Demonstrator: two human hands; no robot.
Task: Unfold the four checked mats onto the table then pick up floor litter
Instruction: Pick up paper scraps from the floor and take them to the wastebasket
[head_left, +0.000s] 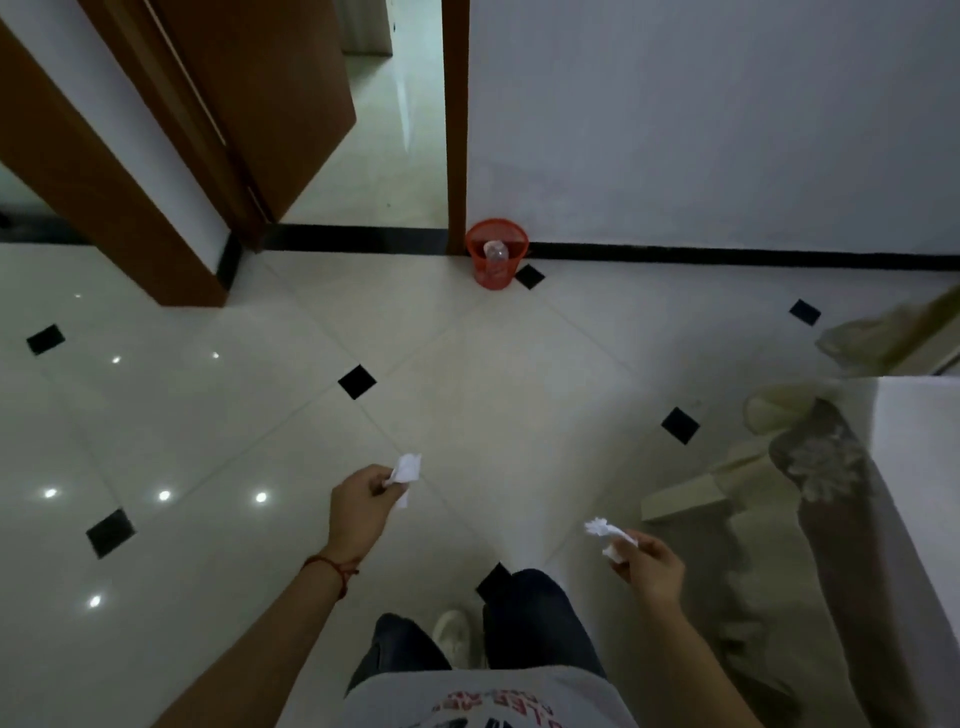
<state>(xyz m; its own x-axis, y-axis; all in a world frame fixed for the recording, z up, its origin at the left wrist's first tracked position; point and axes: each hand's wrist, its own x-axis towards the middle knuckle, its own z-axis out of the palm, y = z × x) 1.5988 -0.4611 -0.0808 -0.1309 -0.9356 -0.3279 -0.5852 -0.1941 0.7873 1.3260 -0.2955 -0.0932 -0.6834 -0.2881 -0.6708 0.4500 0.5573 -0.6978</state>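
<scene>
My left hand (363, 506) pinches a white scrap of paper (407, 470) between thumb and fingers, held out over the tiled floor. My right hand (652, 569) grips a crumpled white piece of paper (608, 532) lower and to the right. A red mesh waste bin (496, 253) stands ahead against the wall beside the door frame, with a clear plastic bottle (496, 254) inside it. No checked mats are in view.
Glossy cream floor tiles (260, 415) with small black squares spread ahead. An open brown door (270, 104) and doorway lie at the upper left. A white table corner (919, 467) and pale slippers (774, 410) sit at the right. My legs and a shoe (452, 636) are below.
</scene>
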